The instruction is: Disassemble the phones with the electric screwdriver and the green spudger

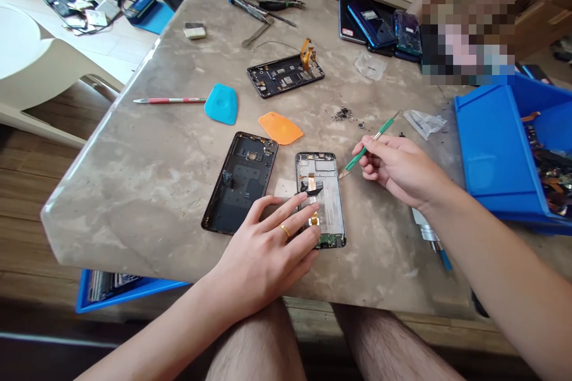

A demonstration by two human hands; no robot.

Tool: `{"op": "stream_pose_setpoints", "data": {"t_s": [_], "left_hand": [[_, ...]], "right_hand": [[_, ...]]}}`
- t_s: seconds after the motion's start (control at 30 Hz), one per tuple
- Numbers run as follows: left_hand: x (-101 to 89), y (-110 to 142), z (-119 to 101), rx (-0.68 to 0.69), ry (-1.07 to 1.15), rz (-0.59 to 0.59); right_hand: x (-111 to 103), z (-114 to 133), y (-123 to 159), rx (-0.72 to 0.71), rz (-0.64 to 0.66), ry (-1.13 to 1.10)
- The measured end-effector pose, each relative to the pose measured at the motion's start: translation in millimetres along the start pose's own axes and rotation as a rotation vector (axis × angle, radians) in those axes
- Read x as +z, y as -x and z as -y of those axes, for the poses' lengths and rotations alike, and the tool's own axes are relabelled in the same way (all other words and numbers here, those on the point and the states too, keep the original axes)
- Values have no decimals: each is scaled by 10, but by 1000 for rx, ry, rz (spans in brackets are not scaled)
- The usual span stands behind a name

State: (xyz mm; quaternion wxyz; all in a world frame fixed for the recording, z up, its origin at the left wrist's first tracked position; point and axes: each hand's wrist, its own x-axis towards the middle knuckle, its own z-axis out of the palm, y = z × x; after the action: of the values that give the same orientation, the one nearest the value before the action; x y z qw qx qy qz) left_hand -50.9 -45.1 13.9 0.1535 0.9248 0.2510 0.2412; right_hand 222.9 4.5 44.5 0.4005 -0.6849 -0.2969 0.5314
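An opened phone frame (322, 184) lies face down near the table's front edge, its inner parts and an orange flex cable showing. My left hand (268, 250) rests flat on its lower half, fingers spread, a ring on one finger. My right hand (397, 166) is closed round a green-handled pry tool (370, 141), whose metal tip sits just right of the phone's upper edge. A detached black back cover (241, 181) lies to the left of the phone.
An orange pick (280, 127), a blue pick (221, 103), a red-handled tool (170, 100), a second stripped phone (286, 74), loose screws (343, 114), tools at the back, stacked phones (379, 28) and a blue bin (500, 149) at right. Another person sits across the table.
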Motion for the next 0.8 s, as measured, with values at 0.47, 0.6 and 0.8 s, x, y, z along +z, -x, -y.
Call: {"op": "stream_pose_setpoints", "data": {"t_s": [0.47, 0.6, 0.8], "left_hand": [[-5, -4, 5, 5, -10, -2], [-5, -5, 3, 4, -11, -1], [14, -4, -21, -3, -25, 5]], "right_hand": [[97, 44, 300, -410, -109, 804], [266, 55, 293, -374, -114, 902], [195, 96, 367, -390, -46, 727]]}}
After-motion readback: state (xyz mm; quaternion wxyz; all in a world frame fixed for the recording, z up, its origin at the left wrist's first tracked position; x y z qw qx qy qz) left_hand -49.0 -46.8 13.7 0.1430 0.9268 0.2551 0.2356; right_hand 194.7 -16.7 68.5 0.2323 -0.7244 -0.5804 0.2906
